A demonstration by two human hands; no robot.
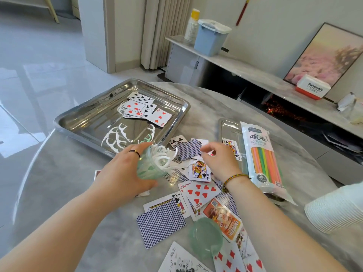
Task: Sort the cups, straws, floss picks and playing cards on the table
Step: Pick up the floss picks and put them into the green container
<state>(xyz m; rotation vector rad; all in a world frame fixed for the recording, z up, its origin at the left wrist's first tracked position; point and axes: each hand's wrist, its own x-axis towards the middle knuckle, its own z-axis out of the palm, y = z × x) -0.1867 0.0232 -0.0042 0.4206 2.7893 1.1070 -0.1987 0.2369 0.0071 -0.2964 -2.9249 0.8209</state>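
Holding the green cup [151, 166] in my left hand [125, 173], I have fingers and thumb curled round its wall. It is tilted, with a clump of floss picks [163, 154] sticking out of its mouth. It sits just above the desk [59, 193], at the near edge of the big tray [78, 122].

My right hand [216, 160] hovers over the scattered playing cards [202, 191] with its fingers curled toward the thumb. I cannot tell whether it pinches anything.

The cup looks like thin, see-through plastic: light, a little springy and smooth. I judge a grip round the middle of the wall is best, firm enough not to slip but not so hard that it buckles. Tilted this far, the picks could spill.

The picks are tiny, stiff and nearly weightless, and they hook into one another. I would take each by its handle or gather several at once. More loose picks [117, 136] lie in the big tray beside a few cards [141, 108].

The playing cards are flat and slick on the polished desk, so sliding one to lift an edge should work better than pinching from above.

The pack of straws [263, 156] lies on the small tray [227, 126] to the right. It is light and crinkly, best held mid-length. A stack of paper cups [334, 209] lies at the far right, and a green lid [206, 236] rests on the near cards.
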